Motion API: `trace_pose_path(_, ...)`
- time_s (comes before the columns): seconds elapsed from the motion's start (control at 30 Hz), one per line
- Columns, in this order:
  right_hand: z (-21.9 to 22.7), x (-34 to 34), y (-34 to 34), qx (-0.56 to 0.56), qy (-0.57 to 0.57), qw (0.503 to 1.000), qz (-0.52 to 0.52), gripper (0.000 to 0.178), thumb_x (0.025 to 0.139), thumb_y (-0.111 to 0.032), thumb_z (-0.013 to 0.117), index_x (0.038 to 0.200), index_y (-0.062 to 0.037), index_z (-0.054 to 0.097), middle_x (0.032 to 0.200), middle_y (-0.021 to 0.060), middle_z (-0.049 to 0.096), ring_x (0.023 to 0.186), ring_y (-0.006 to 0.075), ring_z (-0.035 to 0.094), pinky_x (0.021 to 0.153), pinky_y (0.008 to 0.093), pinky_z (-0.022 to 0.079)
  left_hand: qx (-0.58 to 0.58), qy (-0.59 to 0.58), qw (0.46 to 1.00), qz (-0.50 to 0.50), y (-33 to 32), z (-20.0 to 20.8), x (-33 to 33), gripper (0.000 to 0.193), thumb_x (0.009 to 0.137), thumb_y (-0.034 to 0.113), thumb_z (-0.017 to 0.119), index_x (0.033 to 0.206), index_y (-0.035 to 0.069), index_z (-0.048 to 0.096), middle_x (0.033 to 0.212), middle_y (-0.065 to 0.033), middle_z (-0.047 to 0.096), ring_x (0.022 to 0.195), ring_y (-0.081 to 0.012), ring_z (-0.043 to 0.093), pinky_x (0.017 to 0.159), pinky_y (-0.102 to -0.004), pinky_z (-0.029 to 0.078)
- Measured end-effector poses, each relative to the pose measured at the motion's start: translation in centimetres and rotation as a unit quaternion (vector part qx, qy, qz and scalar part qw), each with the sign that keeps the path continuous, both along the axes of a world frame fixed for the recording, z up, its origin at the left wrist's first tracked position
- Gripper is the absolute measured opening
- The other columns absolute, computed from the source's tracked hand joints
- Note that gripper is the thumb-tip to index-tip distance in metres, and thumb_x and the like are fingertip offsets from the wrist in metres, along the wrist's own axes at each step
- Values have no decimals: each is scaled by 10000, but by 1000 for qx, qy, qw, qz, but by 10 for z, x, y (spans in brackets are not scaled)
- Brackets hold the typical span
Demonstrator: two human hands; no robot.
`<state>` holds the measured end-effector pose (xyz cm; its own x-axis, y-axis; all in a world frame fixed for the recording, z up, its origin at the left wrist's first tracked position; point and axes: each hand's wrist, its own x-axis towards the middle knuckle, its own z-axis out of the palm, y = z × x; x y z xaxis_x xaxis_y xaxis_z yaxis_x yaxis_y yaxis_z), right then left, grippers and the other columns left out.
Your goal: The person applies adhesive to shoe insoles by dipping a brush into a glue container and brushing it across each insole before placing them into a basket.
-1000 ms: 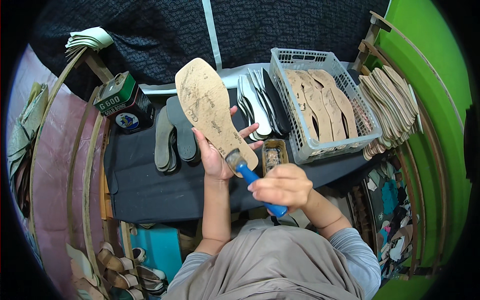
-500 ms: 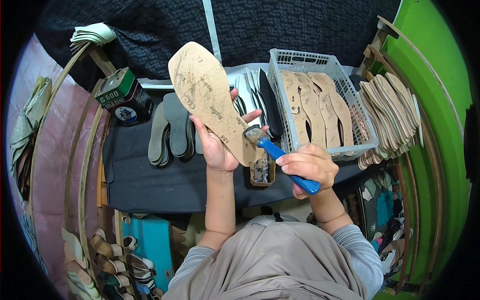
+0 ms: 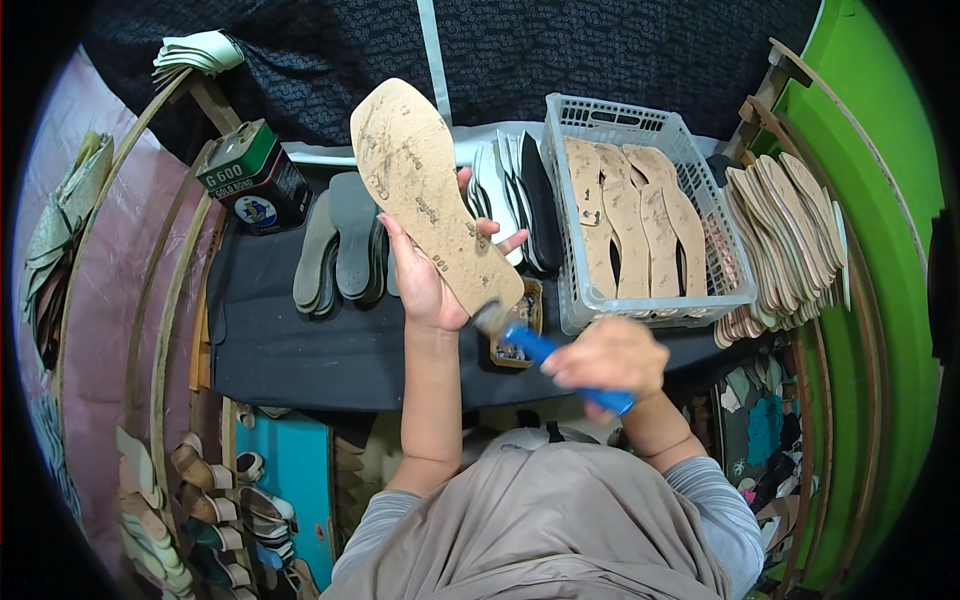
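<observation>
A long tan insole (image 3: 405, 150) with dark smudges and print stands tilted over the table, its broad end away from me. My left hand (image 3: 435, 290) holds it, thumb along the left edge and fingers behind it, their tips showing at the right. Closed around a blue-handled tool (image 3: 528, 343), my right hand (image 3: 612, 358) is smeared by motion. The tool's short grey-tan head meets the insole's near end; its exact kind is unclear. Partly behind the insole sits a small tan box (image 3: 540, 310) with shiny bits in it.
A white plastic basket (image 3: 740, 300) holds more tan insoles, with a stack of soles (image 3: 785, 235) to its right. Grey soles (image 3: 355, 240), white and black pieces (image 3: 540, 210) and a green-and-black tin (image 3: 255, 180) stand on the dark-covered table (image 3: 290, 360). Wooden racks flank both sides.
The tool's head has shifted down and left along the insole to its near end. My right hand has moved slightly with it. The whole view has shifted a little.
</observation>
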<state>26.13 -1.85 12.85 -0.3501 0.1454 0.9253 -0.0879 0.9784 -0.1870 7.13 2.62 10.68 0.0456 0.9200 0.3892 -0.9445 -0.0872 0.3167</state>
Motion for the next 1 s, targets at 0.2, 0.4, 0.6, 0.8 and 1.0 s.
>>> trace_pose_path(0.2,-10,4,-3,26,-47,998,21,168,758,-164,579,843,-34,641,803,107,675,591,193,606,525,271,479,26,6,1000,13,2,-8,1,691,895,625,110,1404,174,231,1376,-50,365,846,-215,605,938,-667,332)
trace_pose_path(0.4,-9,13,0,10,-6,1000,-25,144,753,-105,564,843,-26,644,836,120,670,597,191,595,530,273,476,8,7,1000,28,-1,-7,8,680,896,623,113,1406,189,234,1382,-48,364,817,-215,605,947,-651,340)
trace_pose_path(0.6,-9,13,7,0,33,997,-76,194,652,-77,582,820,1,637,784,116,659,564,201,586,513,268,475,0,19,998,58,-5,-6,7,669,904,608,107,1404,186,249,1380,-50,375,810,-226,615,949,-645,341)
trace_pose_path(0.8,-19,1,-9,-59,-44,996,-42,244,598,13,599,841,-9,615,790,106,652,569,208,565,502,276,456,30,14,990,139,-17,3,-31,599,936,546,107,1405,202,251,1366,-45,392,778,-222,605,983,-641,297)
trace_pose_path(1.0,-63,-29,6,-167,-186,945,-210,225,640,8,634,847,-42,559,751,84,604,685,235,571,613,319,479,1,66,991,115,-29,-9,-34,590,934,561,132,1401,226,261,1373,-54,382,767,-212,582,933,-612,362)
